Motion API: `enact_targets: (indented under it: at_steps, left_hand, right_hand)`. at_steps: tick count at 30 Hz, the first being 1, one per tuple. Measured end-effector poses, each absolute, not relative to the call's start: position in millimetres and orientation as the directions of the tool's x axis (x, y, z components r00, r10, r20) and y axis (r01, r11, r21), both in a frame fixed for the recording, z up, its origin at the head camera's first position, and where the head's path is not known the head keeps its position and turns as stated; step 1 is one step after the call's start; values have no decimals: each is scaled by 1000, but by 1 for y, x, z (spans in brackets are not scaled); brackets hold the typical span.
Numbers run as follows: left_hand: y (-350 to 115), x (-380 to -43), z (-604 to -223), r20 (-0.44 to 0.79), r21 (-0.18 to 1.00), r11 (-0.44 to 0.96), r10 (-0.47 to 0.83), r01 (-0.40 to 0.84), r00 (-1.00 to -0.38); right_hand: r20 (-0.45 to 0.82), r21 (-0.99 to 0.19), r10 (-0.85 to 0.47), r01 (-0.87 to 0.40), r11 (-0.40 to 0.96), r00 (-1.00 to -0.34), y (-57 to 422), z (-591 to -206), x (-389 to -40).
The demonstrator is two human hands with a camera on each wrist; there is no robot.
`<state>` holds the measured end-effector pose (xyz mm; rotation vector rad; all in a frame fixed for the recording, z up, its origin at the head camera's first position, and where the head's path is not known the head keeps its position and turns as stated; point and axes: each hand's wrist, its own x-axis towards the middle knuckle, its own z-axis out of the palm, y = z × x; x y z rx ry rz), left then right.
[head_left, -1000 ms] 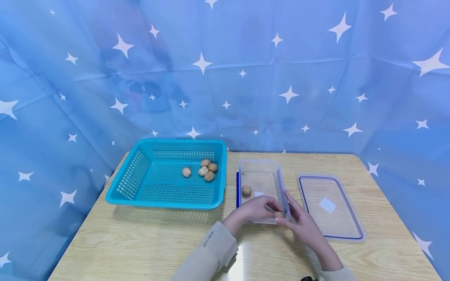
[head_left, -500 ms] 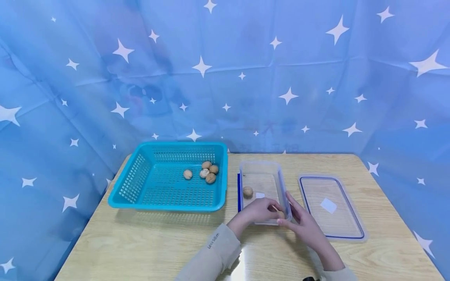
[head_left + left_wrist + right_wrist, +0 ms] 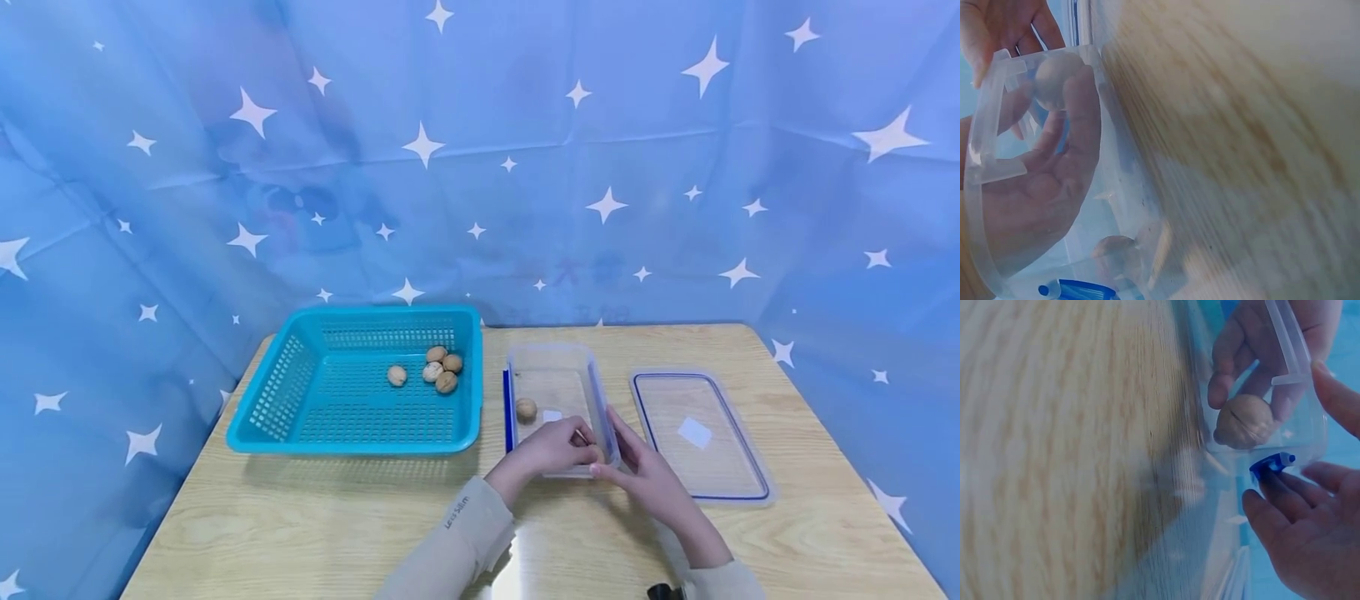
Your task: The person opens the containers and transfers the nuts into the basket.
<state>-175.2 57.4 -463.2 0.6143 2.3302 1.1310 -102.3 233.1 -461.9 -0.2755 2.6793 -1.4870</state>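
Note:
In the head view, a clear plastic food container (image 3: 551,379) stands lidless at centre right. My left hand (image 3: 551,446) reaches inside its near end. Through the clear wall in the right wrist view, its thumb and fingers pinch a walnut (image 3: 1244,422) at the near right corner. A second walnut (image 3: 527,409) lies by the container's left wall. My right hand (image 3: 648,483) holds that same corner from outside, thumb at the near rim and fingers along the right side. Close by those fingers, a blue latch (image 3: 1272,464) shows in the right wrist view.
A turquoise basket (image 3: 352,446) at the left holds several walnuts (image 3: 446,382). The container's clear lid (image 3: 697,467), with a blue seal and a white label, lies flat on the wooden table (image 3: 315,525) at the right. Behind hangs a blue star-patterned curtain (image 3: 480,108).
Both hands stay at the container's near right corner, with only slight finger movement by the left hand around the walnut. The head view has shifted a little.

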Motion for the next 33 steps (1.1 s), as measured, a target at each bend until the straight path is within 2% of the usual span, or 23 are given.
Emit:
enact_targets:
  at_steps: [20,26,33]
  left_hand:
    - [62,-178,-460,-278,764,630,516,139,-810]
    - [62,-177,-459,-225,802,584,487,124,-844]
    - [60,-177,-460,-138,891,446,440,83,-887]
  right_hand:
    - [3,-863,-210,-109,493,-978,236,-465,-107]
    - [10,-866,-213,-115,486,-977,235,-464,-106]
    - [10,-858,-223,-123,499,-975,235,-464,-108]
